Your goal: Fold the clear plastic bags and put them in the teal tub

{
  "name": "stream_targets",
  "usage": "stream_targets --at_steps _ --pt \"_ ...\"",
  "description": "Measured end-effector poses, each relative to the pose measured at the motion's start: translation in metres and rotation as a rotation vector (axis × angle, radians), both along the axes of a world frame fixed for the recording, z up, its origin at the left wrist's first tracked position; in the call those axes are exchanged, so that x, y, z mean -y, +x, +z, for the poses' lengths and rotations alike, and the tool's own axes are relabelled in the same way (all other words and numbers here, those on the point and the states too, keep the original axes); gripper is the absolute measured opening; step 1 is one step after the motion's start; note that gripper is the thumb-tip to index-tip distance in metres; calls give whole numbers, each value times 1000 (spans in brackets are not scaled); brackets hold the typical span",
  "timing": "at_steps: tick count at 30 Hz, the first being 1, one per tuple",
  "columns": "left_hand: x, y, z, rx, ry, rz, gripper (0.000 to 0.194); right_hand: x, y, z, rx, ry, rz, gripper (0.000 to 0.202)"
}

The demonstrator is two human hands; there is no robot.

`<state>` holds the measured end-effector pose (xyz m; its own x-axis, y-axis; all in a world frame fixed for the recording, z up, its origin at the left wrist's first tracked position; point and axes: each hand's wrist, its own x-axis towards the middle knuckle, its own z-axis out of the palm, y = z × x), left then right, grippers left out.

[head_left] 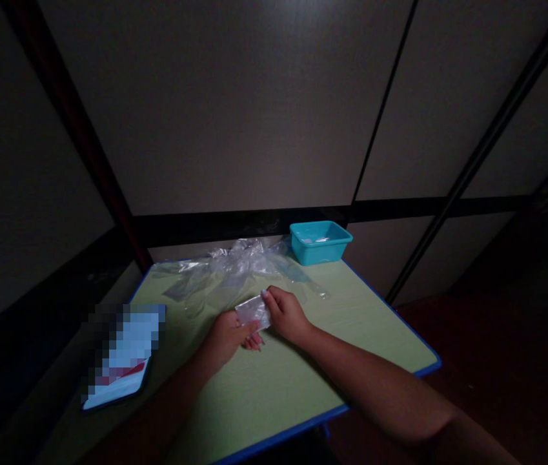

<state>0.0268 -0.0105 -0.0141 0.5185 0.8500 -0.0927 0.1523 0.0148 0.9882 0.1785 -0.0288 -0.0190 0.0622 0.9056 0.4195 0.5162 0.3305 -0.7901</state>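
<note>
A small folded clear plastic bag (253, 311) is stretched between my two hands above the middle of the table. My left hand (229, 334) grips its left end, with the thumb on top and the other fingers underneath. At the bag's right end, my right hand (286, 313) pinches the edge between thumb and fingers. Just beyond my hands lies a loose spread of clear plastic bags (242, 261).
A turquoise basket (321, 252) with something pale inside stands at the table's back right corner. On the left edge lies a tablet-like device (126, 355) with a lit, partly blurred screen. The light green table (274, 400) has a blue rim, and wall panels rise behind it.
</note>
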Motion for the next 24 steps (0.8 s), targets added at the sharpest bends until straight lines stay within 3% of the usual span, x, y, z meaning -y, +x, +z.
stream_targets --at_steps 11,16,24 --pt "-5 -4 -9 -85 -12 -13 36 2 -5 -1 -33 -15 -16 36" --pt "-4 -10 -16 -32 19 83 37 2 -7 0 -22 -35 -6 33" --pt "-4 -15 3 30 83 163 45 4 -8 -1 -27 -35 60 31"
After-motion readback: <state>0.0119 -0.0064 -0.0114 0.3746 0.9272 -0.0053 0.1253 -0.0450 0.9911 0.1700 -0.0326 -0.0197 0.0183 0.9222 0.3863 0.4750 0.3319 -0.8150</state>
